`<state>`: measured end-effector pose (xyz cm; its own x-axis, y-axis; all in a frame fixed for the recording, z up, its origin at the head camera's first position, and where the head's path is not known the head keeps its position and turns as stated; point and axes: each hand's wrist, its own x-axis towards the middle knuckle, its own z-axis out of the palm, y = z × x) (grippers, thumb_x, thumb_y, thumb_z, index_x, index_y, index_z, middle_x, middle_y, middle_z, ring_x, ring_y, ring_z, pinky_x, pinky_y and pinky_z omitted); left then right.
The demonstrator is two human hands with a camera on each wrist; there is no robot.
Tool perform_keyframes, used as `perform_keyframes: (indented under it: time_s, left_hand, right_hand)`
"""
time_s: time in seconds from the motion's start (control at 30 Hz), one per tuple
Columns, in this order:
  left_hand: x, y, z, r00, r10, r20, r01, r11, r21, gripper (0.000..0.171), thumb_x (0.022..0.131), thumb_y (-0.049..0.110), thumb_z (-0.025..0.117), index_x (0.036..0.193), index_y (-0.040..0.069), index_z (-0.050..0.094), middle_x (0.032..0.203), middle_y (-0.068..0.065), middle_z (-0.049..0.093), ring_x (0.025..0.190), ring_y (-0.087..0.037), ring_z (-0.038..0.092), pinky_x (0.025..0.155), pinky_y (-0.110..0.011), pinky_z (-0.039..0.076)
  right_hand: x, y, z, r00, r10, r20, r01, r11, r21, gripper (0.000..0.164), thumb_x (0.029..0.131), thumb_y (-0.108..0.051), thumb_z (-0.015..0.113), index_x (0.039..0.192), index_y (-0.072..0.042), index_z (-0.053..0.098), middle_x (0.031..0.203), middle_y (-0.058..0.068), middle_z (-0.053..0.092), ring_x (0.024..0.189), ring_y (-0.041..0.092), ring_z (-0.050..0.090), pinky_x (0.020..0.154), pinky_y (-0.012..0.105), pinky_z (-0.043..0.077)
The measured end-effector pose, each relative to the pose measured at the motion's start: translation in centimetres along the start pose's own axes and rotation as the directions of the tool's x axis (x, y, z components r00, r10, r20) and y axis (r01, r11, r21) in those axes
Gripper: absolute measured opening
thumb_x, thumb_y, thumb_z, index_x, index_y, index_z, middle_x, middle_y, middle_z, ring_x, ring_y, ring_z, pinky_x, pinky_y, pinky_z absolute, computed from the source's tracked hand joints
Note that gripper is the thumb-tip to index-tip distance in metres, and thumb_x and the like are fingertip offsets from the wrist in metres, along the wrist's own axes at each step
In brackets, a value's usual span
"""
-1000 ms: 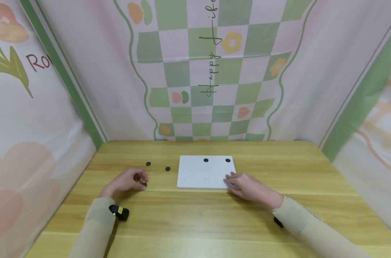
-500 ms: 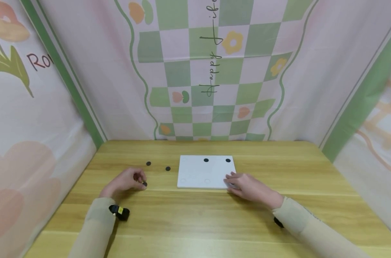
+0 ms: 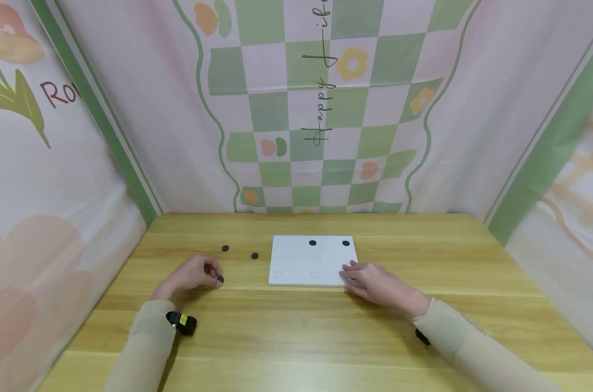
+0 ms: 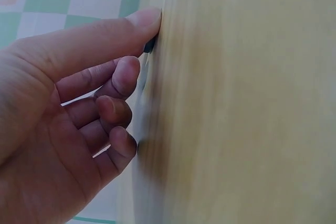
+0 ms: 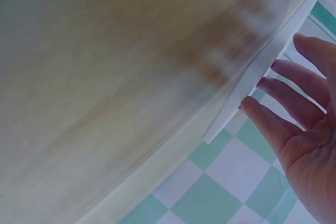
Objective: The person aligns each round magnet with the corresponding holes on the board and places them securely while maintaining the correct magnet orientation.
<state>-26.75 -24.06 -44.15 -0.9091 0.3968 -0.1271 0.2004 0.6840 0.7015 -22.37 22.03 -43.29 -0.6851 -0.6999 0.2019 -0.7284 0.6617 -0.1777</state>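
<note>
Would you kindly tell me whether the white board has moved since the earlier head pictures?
No; the white board shows no visible shift either way, judged against the back edge of the table in the head view.

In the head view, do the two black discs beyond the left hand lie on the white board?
No, the farther disc and the nearer disc lie on the wooden table, left of the board.

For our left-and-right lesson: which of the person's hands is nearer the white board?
Right. The right hand is at the near right corner of the white board; the left hand is apart from it, off to the left.
</note>
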Motion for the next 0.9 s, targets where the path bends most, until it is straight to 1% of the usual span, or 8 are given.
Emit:
perform_keyframes:
  time_s: [0.3,0.47,0.63,0.9]
  left_hand:
    - [0.0,0.2,0.0,1.0,0.008,-0.004,-0.008,1.0,0.013,0.016,0.074,0.015,0.08,0.084,0.009,0.068,0.078,-0.003,0.063,0.071,-0.016,0.055,0.062,-0.026,0.047]
    - [0.0,0.5,0.1,1.0,-0.014,-0.014,0.014,1.0,0.025,0.015,0.074,0.014,0.08,0.083,0.011,0.068,0.077,-0.002,0.062,0.07,-0.016,0.055,0.06,-0.026,0.047]
    - [0.1,0.7,0.2,1.0,-0.014,-0.026,0.015,1.0,0.022,0.015,0.074,0.016,0.08,0.083,0.012,0.069,0.078,-0.002,0.063,0.069,-0.015,0.055,0.059,-0.025,0.048]
    - [0.3,1.3,0.4,0.998,0.018,-0.056,-0.017,1.0,0.014,0.017,0.074,0.018,0.08,0.085,0.011,0.069,0.079,-0.002,0.063,0.072,-0.015,0.057,0.062,-0.025,0.049]
  right_hand:
    - [-0.1,-0.1,0.0,1.0,-0.008,-0.003,0.008,1.0,-0.004,0.03,0.09,-0.015,0.065,0.115,0.0,0.067,0.118,0.021,0.065,0.11,0.04,0.061,0.088,0.046,0.053]
    - [0.0,-0.1,0.0,1.0,0.006,0.009,-0.006,1.0,0.002,0.03,0.091,-0.017,0.063,0.116,0.0,0.066,0.119,0.02,0.064,0.111,0.039,0.06,0.089,0.045,0.053]
    - [0.0,-0.1,0.0,1.0,0.011,0.01,-0.011,1.0,0.011,0.03,0.091,-0.016,0.063,0.116,0.0,0.066,0.119,0.02,0.064,0.112,0.039,0.06,0.089,0.046,0.053]
    - [0.0,0.0,0.0,1.0,0.02,0.011,-0.02,1.0,0.021,0.03,0.091,-0.016,0.063,0.116,0.0,0.066,0.12,0.02,0.064,0.112,0.04,0.059,0.09,0.046,0.052]
